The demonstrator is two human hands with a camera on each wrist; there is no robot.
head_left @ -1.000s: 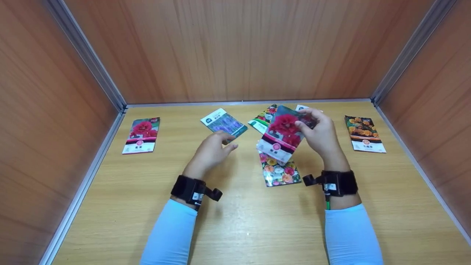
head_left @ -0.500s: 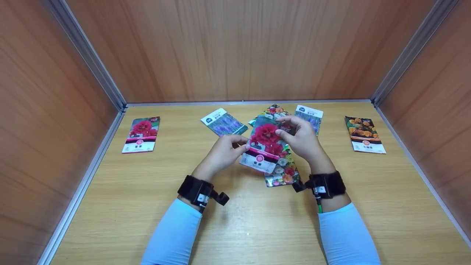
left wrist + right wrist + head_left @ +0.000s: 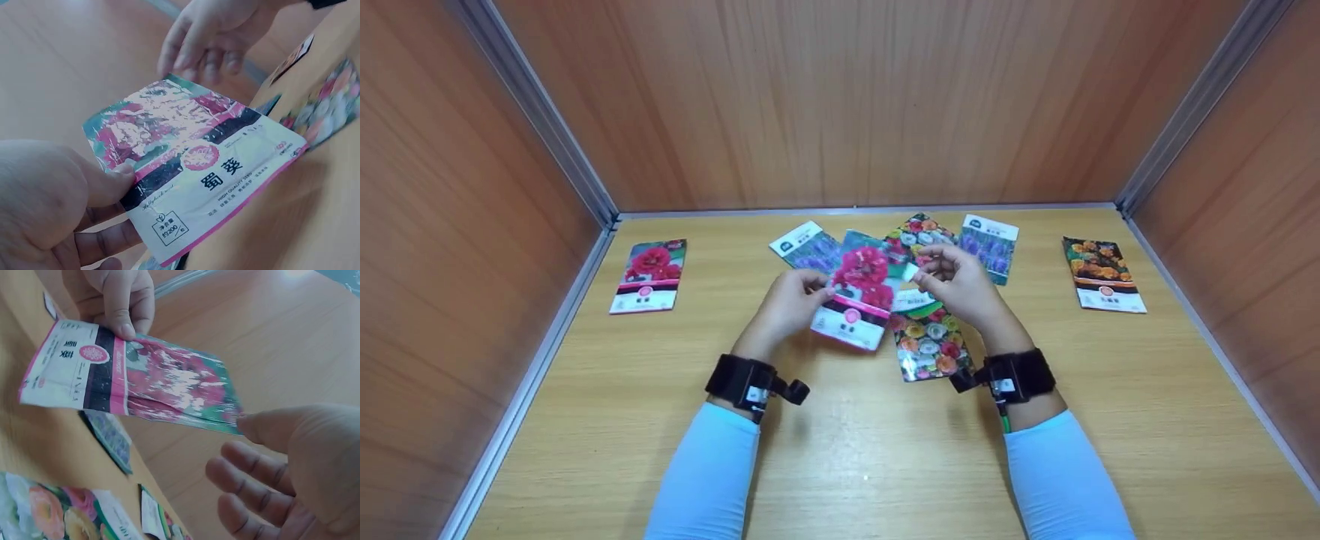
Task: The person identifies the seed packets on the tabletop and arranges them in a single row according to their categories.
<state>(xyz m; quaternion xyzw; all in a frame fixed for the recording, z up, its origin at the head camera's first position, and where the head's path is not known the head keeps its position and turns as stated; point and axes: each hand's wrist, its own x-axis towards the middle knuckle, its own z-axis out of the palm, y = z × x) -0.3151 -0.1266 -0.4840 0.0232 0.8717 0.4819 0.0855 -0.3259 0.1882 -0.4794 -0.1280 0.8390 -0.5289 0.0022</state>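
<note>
My left hand (image 3: pixel 787 304) pinches a hollyhock seed packet (image 3: pixel 851 296) by its left edge, thumb on the printed face and fingers beneath. The packet is raised over the table, tilted, its red flowers toward the far side and its white label end nearer. At its far right corner is my right hand (image 3: pixel 966 289); in the right wrist view the thumb tip (image 3: pixel 247 423) overlaps that corner, while the other fingers are spread apart below it. Under and right of the held packet lies a packet with mixed roses (image 3: pixel 934 349), partly hidden by the right hand.
Another rose packet (image 3: pixel 919 229) lies behind, between two purple-flower packets (image 3: pixel 808 244) (image 3: pixel 990 251). A second hollyhock packet (image 3: pixel 649 274) is at far left, an orange-flower packet (image 3: pixel 1106 274) at far right. Wooden panels (image 3: pixel 855 105) enclose the table's back and sides.
The held hollyhock packet has moved left, from my right hand's grip into my left hand's. My right fingers have loosened from it, and the right purple-flower packet has come into fuller view.
</note>
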